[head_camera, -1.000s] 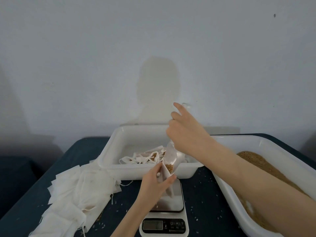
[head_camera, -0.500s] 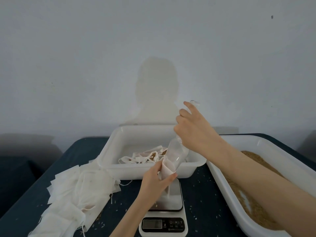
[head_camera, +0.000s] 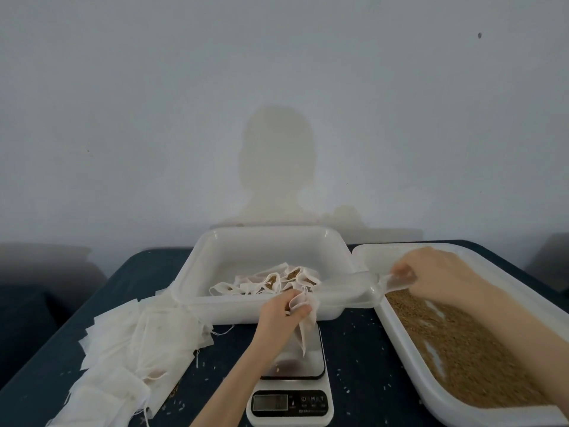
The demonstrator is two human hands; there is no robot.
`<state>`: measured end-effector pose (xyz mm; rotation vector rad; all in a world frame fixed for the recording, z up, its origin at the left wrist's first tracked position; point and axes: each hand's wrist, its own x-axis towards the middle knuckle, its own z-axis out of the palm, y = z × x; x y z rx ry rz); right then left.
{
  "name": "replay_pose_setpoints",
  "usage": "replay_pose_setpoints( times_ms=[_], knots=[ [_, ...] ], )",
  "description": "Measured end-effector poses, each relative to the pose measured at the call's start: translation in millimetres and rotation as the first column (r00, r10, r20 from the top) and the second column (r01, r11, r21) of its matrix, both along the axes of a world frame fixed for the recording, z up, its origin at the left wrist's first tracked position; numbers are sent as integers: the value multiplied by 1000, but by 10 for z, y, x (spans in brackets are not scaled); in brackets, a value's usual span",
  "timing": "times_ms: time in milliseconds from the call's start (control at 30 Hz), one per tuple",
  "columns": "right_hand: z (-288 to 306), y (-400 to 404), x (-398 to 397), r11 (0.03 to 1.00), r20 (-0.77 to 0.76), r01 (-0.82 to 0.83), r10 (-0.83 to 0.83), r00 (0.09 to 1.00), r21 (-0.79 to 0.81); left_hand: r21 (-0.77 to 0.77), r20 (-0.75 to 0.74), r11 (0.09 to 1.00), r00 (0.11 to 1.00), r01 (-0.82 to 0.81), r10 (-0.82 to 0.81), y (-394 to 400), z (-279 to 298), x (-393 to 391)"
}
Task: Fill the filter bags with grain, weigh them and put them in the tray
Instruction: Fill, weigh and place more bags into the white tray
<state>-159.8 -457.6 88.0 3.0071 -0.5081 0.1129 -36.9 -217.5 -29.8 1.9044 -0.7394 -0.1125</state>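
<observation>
Pinching one white mesh filter bag point(head_camera: 303, 318) by its gathered top, the left hand point(head_camera: 281, 312) holds it above one white digital kitchen scale point(head_camera: 292, 380) on the dark blue tabletop point(head_camera: 354, 365). The right hand point(head_camera: 431, 272), well apart from that bag, grips one clear plastic scoop point(head_camera: 392, 280) over brown grain point(head_camera: 455, 340) in the right of two white plastic trays point(head_camera: 409, 359). Several filled bags point(head_camera: 277, 280), too tangled to count, lie in the other tray point(head_camera: 197, 272); empty bags point(head_camera: 132, 346) pile at left.

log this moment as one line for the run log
step: refilling scoop | left hand: holds filter bag over scale | right hand: holds clear scoop at grain bin | tray: several filled bags
</observation>
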Motion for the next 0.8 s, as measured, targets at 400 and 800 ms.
replay_pose_setpoints(
  times_ms=[400,800],
  knots=[
    [-662,-628,-759,946,-232,251,-203,951,203,283,129,954,990,-99,64,15,-269,-163],
    [-1021,-397,-406,935,-371,291,-201,907,204,409,246,909,969,-84,-21,146,-367,-106]
  ],
)
